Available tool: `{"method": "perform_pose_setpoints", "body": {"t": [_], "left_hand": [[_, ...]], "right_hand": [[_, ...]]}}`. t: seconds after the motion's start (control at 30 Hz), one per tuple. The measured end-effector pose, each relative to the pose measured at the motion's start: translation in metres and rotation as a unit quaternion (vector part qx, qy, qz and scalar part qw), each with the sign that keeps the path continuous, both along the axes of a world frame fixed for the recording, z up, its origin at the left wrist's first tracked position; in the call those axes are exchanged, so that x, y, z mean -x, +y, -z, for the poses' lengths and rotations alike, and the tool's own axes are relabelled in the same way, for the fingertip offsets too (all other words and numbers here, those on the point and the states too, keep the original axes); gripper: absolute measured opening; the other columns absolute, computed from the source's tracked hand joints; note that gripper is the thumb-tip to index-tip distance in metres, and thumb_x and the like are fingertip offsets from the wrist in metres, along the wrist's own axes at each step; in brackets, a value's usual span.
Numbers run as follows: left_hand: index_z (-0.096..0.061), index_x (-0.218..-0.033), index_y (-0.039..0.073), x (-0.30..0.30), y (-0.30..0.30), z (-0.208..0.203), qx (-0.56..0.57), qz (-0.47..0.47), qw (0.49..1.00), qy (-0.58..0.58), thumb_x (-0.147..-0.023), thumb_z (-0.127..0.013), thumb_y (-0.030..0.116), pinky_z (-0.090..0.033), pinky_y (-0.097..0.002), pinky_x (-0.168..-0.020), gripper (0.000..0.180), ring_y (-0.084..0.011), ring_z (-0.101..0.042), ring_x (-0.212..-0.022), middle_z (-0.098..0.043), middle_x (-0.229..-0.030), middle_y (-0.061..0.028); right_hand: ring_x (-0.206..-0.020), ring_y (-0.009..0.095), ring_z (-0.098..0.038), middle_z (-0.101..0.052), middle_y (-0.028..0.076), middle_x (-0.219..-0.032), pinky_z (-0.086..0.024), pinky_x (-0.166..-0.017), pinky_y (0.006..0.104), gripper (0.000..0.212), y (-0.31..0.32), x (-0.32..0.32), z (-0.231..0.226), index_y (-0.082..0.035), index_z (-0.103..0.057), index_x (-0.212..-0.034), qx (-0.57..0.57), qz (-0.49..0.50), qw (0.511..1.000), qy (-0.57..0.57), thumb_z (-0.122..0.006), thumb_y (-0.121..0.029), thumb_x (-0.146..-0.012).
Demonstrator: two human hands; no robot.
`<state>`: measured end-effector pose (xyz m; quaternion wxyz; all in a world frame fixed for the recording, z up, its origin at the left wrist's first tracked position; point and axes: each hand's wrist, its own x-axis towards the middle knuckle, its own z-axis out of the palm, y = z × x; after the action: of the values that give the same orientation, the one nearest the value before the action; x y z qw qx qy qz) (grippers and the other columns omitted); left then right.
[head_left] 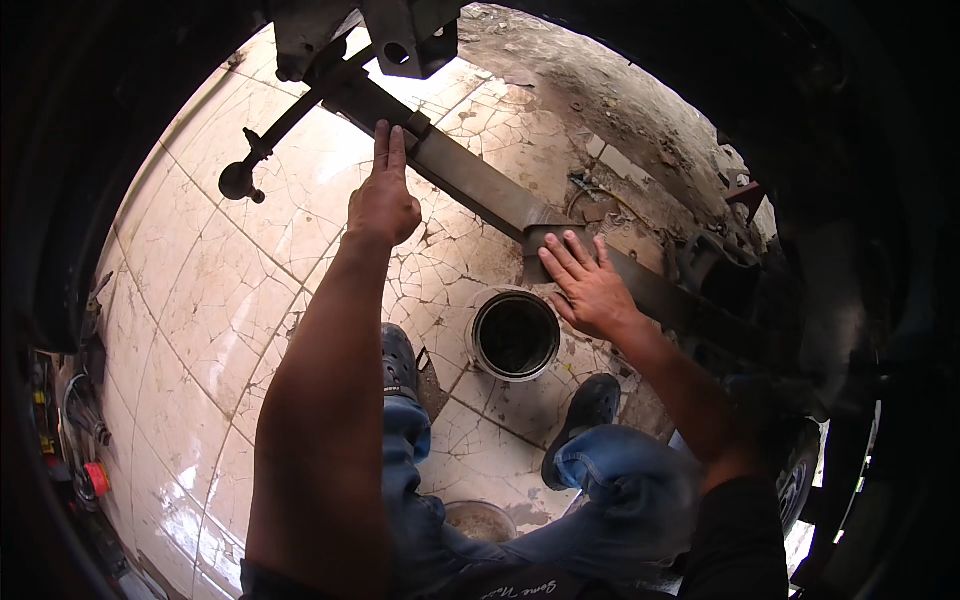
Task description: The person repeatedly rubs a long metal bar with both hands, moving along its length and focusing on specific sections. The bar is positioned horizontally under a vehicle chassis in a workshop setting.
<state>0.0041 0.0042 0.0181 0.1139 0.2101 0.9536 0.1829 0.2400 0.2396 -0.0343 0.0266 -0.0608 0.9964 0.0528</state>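
A long grey metal bar (pixel 475 180) slants from the upper left down to the right, with a band (pixel 417 124) around its upper part and a wider metal piece (pixel 548 228) farther along. Two straight fingers of my left hand (pixel 383 205) reach up against the bar just beside the band; the other fingers are curled in. My right hand (pixel 592 292) lies with fingers spread on the bar by the wider piece. Neither hand grips anything. Left of the bar's upper end, a dark rod ends in a rounded ball joint (pixel 238 181).
A round open can (pixel 553 352), dark inside, stands between my feet. A bracket with holes (pixel 425 45) hangs above. Nearer me is a round pan (pixel 480 520). Cracked tiles (pixel 230 290) cover the floor; dirt and rubble (pixel 590 85) lie beyond. A tyre (pixel 797 480) stands at right.
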Motion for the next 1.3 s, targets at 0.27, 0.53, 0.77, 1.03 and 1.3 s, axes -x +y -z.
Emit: {"method": "perform_pose_setpoints", "body": {"t": [0.27,0.53,0.77,1.03,1.3], "left_hand": [[0.002,-0.159,0.014,-0.001,-0.001,0.003,0.005,0.007,1.000,0.018,-0.078,-0.057,0.002,-0.056,-0.0392,-0.087,0.101,-0.0309,-0.062,-0.116,0.011,-0.167,0.0001],[0.002,-0.159,0.015,0.001,0.002,0.007,-0.023,-0.010,1.000,0.013,-0.076,-0.055,0.002,-0.056,-0.0396,-0.088,0.101,-0.0289,-0.067,-0.107,0.012,-0.166,-0.0003],[0.003,-0.159,0.018,0.001,-0.002,0.009,-0.008,-0.001,0.999,0.033,-0.075,-0.053,0.000,-0.056,-0.0393,-0.088,0.103,-0.0278,-0.067,-0.105,0.013,-0.166,0.0017],[0.002,-0.159,0.016,0.001,0.002,0.009,-0.026,-0.007,1.000,0.012,-0.076,-0.054,0.001,-0.056,-0.0393,-0.089,0.101,-0.0288,-0.067,-0.105,0.013,-0.166,0.0005],[0.002,-0.159,0.017,-0.001,0.002,0.004,0.006,-0.001,1.000,0.029,-0.076,-0.056,0.002,-0.056,-0.0404,-0.088,0.103,-0.0280,-0.067,-0.105,0.013,-0.166,0.0013]], "right_hand": [[-0.151,0.029,-0.020,-0.024,0.008,-0.163,-0.013,-0.120,0.0561,0.067,0.014,-0.030,0.001,-0.012,-0.032,-0.154,-0.028,0.003,1.000,0.001,-0.052,-0.039,-0.095],[-0.150,0.030,-0.022,-0.024,0.010,-0.163,-0.012,-0.120,0.0560,0.068,-0.008,-0.002,0.005,-0.009,-0.031,-0.154,-0.003,0.010,1.000,0.024,-0.049,-0.042,-0.097],[-0.135,0.032,-0.038,-0.042,0.016,-0.144,-0.024,-0.117,0.0491,0.082,0.005,-0.038,0.004,-0.002,-0.037,-0.149,-0.006,0.019,0.994,0.107,-0.068,-0.036,-0.081],[-0.126,0.026,-0.040,-0.043,0.010,-0.137,-0.033,-0.107,0.0403,0.088,-0.015,-0.006,0.005,-0.003,-0.036,-0.150,-0.042,0.023,0.993,0.108,-0.071,-0.034,-0.075],[-0.127,0.026,-0.040,-0.043,0.009,-0.137,-0.032,-0.105,0.0403,0.087,-0.016,-0.009,0.005,-0.003,-0.037,-0.149,-0.057,0.027,0.990,0.125,-0.072,-0.032,-0.075]]}}
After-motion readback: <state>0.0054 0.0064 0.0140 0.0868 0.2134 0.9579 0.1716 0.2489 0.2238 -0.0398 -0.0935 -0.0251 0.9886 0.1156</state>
